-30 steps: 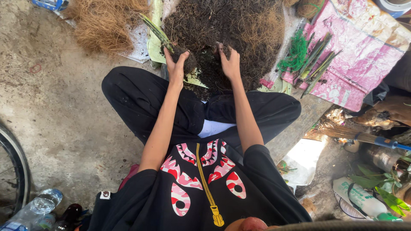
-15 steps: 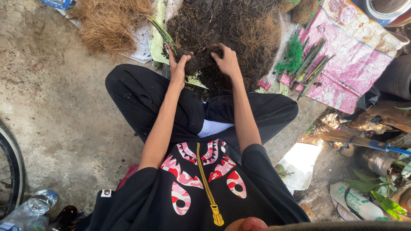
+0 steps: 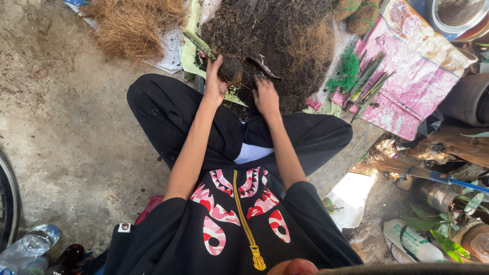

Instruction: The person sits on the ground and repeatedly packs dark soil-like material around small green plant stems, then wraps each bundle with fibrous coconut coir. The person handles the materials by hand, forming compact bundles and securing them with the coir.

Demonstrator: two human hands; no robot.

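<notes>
Partly buried, the right hand [image 3: 266, 97] lies flat on the dark soil heap [image 3: 275, 40], fingertips hidden in it. Just beside it, the left hand [image 3: 216, 81] is clenched around one soil-wrapped green cutting [image 3: 199, 45], whose base is covered by the fist's clump.

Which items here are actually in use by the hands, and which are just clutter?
In use:
- left hand gripping a soil-covered green cutting
- right hand pressed into the dark soil heap

Lying about:
- dry fibre pile
- green stems on the pink sheet
- plastic bottle
- metal bowl
</notes>
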